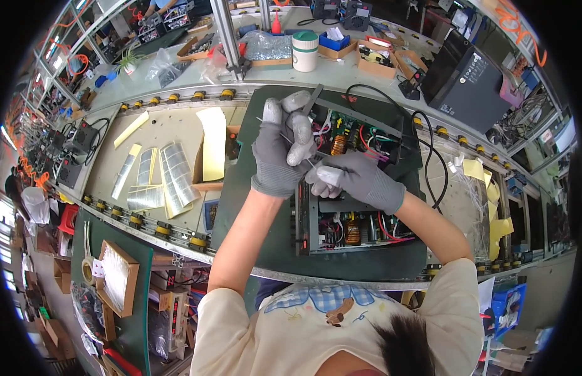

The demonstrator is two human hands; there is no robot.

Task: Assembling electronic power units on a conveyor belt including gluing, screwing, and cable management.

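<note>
Both hands wear grey gloves with pale fingertips. My left hand (283, 138) is closed, its fingers curled over an open black metal housing (308, 207). A thin, pale wire-like strip (310, 163) runs between the hands; its exact kind cannot be made out. My right hand (360, 180) pinches the near end of that strip, just right of the left hand. Below and beyond the hands, circuit boards, copper coils (352, 233) and red, white and black leads show inside two open units. The gloves hide part of the unit between them.
The units rest on a dark green board (266, 235) across a roller conveyor (136, 220). Yellow-backed silver label sheets (176, 175) lie left. A black cable (436, 156) loops at the right. Beyond stand a white canister (304, 53) with a green lid and a large dark box (469, 78).
</note>
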